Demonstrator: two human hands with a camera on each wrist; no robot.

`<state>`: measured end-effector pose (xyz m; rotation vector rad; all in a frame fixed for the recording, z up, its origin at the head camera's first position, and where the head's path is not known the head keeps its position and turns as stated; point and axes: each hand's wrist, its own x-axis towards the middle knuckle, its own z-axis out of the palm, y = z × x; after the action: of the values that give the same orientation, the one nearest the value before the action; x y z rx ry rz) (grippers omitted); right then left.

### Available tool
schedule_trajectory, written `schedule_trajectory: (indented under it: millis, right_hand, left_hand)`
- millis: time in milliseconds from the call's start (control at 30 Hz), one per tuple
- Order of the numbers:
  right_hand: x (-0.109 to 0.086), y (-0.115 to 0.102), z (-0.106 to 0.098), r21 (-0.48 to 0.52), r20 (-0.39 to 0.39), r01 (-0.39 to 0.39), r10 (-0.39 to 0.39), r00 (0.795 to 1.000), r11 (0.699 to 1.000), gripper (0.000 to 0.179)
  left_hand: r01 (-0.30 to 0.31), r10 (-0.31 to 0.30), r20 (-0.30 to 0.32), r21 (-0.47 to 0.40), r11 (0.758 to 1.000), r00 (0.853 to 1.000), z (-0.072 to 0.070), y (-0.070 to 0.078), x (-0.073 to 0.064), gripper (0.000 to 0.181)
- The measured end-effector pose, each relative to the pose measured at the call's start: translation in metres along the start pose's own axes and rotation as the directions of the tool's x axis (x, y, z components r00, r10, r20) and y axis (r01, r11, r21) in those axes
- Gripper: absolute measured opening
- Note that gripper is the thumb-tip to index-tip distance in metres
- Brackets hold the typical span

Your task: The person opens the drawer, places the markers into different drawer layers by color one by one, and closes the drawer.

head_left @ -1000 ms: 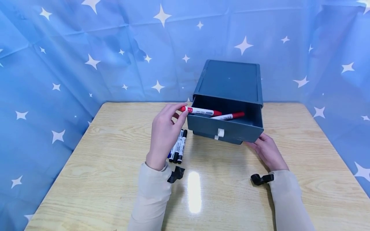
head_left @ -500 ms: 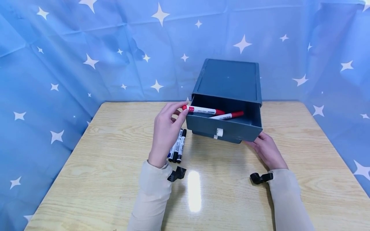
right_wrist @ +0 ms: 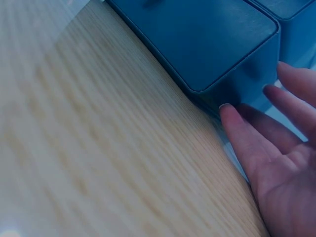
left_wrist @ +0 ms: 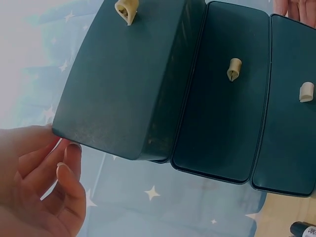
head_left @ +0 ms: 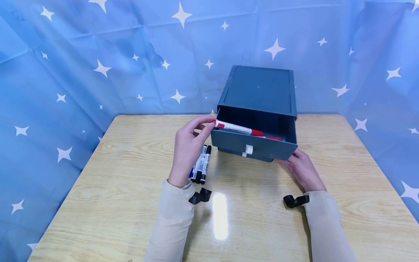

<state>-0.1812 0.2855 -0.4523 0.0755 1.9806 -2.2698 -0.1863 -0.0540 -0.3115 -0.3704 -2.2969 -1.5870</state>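
My left hand (head_left: 189, 145) pinches the end of a white marker with red ends (head_left: 239, 128) between thumb and fingers, at the left corner of the pulled-out top drawer (head_left: 229, 140). The marker slants over the drawer's front edge, its far end dipping inside. A second red marker (head_left: 274, 138) lies in the drawer, mostly hidden by the front panel. In the left wrist view the drawer front hides nearly all of the held marker. My right hand (right_wrist: 276, 163) touches the lower right side of the dark blue drawer unit (head_left: 260, 87), its fingers extended.
Several black and blue markers (head_left: 202, 165) lie side by side on the wooden table (head_left: 124, 174), left of the unit. Small pale pull tabs (left_wrist: 234, 69) stick out from the drawer fronts. A blue star-patterned curtain (head_left: 144, 47) hangs behind the table.
My left hand has shifted slightly right with the red-ended marker, whose far end now sits lower over the drawer. The marker inside has slipped lower behind the front panel. My right hand stays put.
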Motion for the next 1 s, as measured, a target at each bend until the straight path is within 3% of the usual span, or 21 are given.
schedule_trajectory:
  millis: [267,533,1000]
  right_hand:
    - [0.0001,-0.0002,-0.0001,0.005,0.007,0.012,-0.012,1.0,1.0,0.049]
    - [0.0006,-0.0001,-0.0003,0.047,0.011,0.031,-0.032,0.999,0.998,0.048]
    - [0.0016,0.0009,-0.0002,0.058,0.021,0.037,-0.038,0.999,0.998,0.048]
  left_hand:
    - [0.021,-0.021,0.014,-0.024,0.999,1.0,-0.0003,-0.0009,0.0016,0.03]
    - [0.008,-0.008,0.037,-0.014,1.0,0.999,-0.0011,0.0006,0.0016,0.018]
    - [0.004,-0.005,0.058,0.007,1.0,0.998,-0.0031,0.001,0.0014,0.016]
